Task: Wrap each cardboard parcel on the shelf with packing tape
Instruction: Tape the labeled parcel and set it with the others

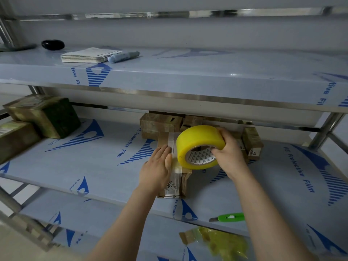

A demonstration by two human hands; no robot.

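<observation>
- Closest to me, on the lowest shelf (105,219), lies a crumpled wad of yellowish tape and cardboard scrap (222,242).
- At the front edge of the middle steel shelf (90,166), which is covered in blue-printed protective film, a green plastic utility knife (230,217) lies flat. One end of it is hidden behind the right forearm.
- Further in, near the middle of that shelf, a long narrow brown cardboard parcel (178,183) with a white printed label lies lengthwise, pointing away from the person.
- The left hand (158,166) rests flat on top of this parcel. Its fingers (162,151) are straight and held together, pressing down.
- The right hand (229,153) grips a wide roll of yellow packing tape (195,142), thumb over the outer rim and fingers hooked into the cardboard core. The roll stands on edge over the parcel, right beside the left hand, and a pale strip of tape shows between the two.
- Behind the roll, a cluster of small brown cardboard parcels (162,125) sits at the back of the shelf, partly hidden under the upper shelf's edge.
- At the far left of the same shelf stand two larger glossy greenish-brown parcels (43,115), touching each other.
- On the upper shelf (207,72) lie a spiral notebook (88,54), a blue-grey marker pen (123,56) against it, and a black rounded object (53,44) further back.
</observation>
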